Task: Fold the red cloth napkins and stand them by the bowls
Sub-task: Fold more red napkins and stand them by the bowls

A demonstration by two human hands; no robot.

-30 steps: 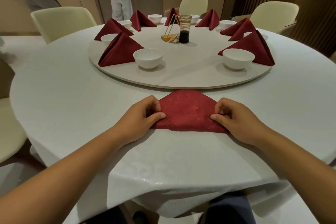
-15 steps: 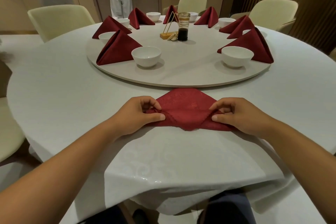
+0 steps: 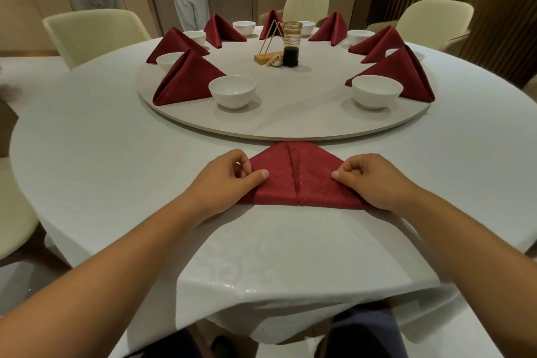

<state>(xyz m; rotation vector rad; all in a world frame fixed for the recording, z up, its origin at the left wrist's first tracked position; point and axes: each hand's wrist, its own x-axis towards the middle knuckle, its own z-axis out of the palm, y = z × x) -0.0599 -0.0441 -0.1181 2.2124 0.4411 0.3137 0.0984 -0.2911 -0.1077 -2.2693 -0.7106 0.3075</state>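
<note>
One flat napkin (image 3: pixel 302 180) is lying on the counter (image 3: pixel 87 154) just in front of the turntable (image 3: pixel 290 116), folded into a triangle with a seam running down its middle; its tip is reaching the turntable's near rim, and its long edge is facing away from the turntable; the left hand (image 3: pixel 229 180) is pinching the napkin's left slope, thumb on top and fingers (image 3: pixel 243 164) curled at the edge; the right hand (image 3: pixel 372 180) is pinching the right slope likewise. Around the turntable's rim seven standing napkins (image 3: pixel 186 84) are sitting beside eight white bowls (image 3: pixel 232 91), one bowl on the right being mostly hidden behind a napkin; one sauce jar (image 3: pixel 291 45) is standing near the turntable's middle. A wide gap is showing between the two bowls nearest the turntable's front rim; broad white cloth is spreading left and right of the turntable; one cloth corner is hanging over the counter's edge, well in front of the turntable.
</note>
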